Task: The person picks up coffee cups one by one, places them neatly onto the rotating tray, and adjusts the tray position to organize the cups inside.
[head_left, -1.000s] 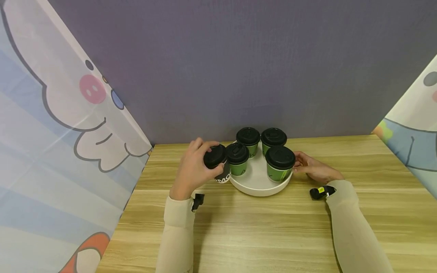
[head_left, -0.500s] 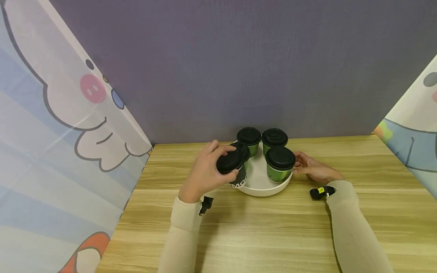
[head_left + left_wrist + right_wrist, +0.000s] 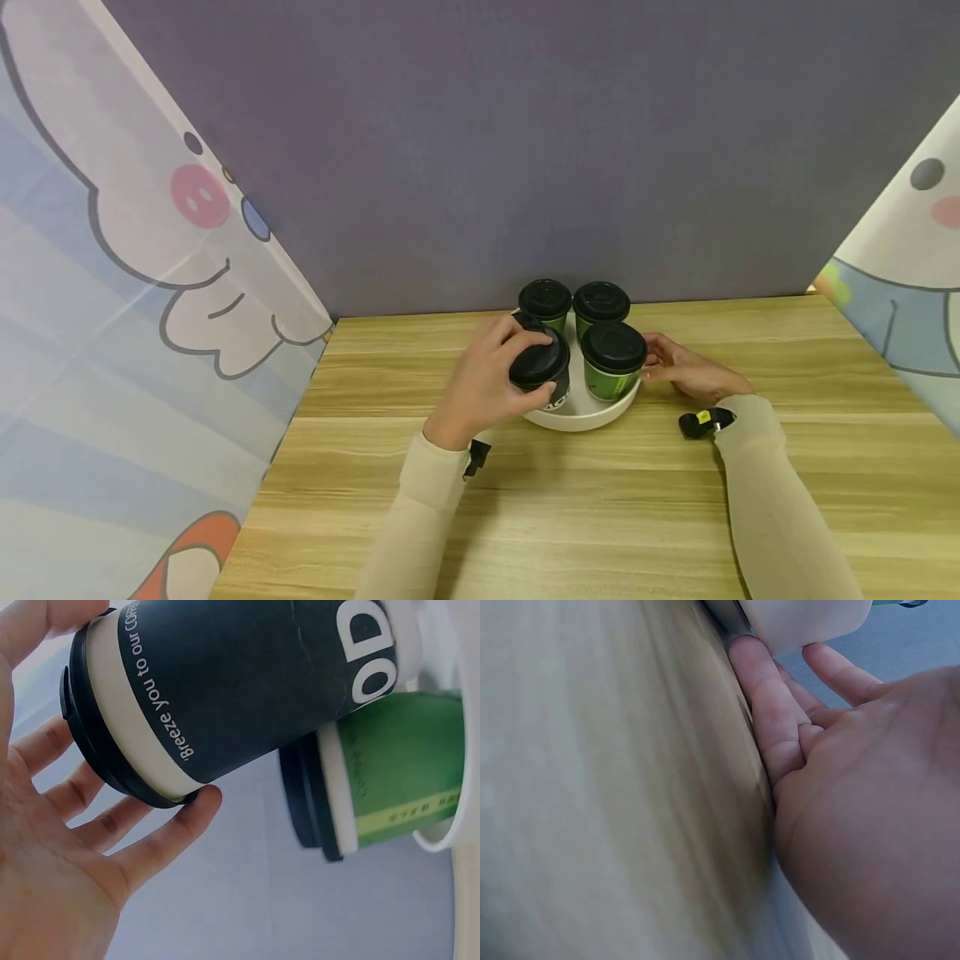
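Observation:
My left hand (image 3: 483, 385) holds a black paper coffee cup (image 3: 247, 682) by its dark lid, thumb on one side and fingers on the other. In the head view this cup hangs over the front left of a round white tray (image 3: 573, 422). Two green lidded coffee cups, the back left cup (image 3: 555, 323) and the back right cup (image 3: 602, 303), stand on the tray, with a front right green cup (image 3: 611, 382). Another green cup's lid (image 3: 529, 320) shows partly behind my left hand. My right hand (image 3: 690, 372) touches the tray's right outer wall with relaxed fingers.
A wood-grain table (image 3: 600, 517) carries the tray near its back edge. Behind rises a grey-purple partition (image 3: 525, 150). Cartoon-printed curtains stand at the left (image 3: 135, 333) and right.
My left hand has carried the black cup rightward from beside the tray to over its front left part, covering much of one green cup. My right hand stays at the tray's side.

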The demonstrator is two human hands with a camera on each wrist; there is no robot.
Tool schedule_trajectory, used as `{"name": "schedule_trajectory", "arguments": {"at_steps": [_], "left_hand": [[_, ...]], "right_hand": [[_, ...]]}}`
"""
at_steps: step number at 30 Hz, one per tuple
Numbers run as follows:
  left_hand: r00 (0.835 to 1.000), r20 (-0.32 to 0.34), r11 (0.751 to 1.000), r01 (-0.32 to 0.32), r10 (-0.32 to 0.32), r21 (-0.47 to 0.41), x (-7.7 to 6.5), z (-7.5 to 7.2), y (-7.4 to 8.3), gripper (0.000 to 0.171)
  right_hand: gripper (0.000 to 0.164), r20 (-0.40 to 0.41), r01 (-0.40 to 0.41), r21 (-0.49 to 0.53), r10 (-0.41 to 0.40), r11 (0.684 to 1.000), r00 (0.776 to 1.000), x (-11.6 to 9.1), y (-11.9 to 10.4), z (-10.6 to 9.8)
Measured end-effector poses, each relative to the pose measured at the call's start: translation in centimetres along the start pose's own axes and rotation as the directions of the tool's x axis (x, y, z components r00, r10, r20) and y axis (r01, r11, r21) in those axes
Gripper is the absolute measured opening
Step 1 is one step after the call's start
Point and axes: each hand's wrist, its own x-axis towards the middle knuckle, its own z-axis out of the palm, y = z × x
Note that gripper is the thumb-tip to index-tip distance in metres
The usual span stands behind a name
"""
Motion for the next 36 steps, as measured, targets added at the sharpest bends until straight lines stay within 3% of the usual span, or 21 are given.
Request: {"name": "schedule_trajectory", "arguments": {"at_steps": [17, 36], "left_hand": [[0.991, 0.132, 0.994, -0.024, 0.009, 0.111, 0.2, 3.7, 0.6, 0.041], [0.983, 0.184, 0.978, -0.032, -0.007, 0.206, 0.0, 4.8, 0.8, 0.047]], "right_hand": [[0.067, 0.005, -0.013, 0.0, 0.013, 1.0, 1.0, 0.0, 0.1, -0.1], [0.063, 0.016, -0.019, 0.003, 0.019, 1.0, 1.0, -0.1, 0.2, -0.2]]}}
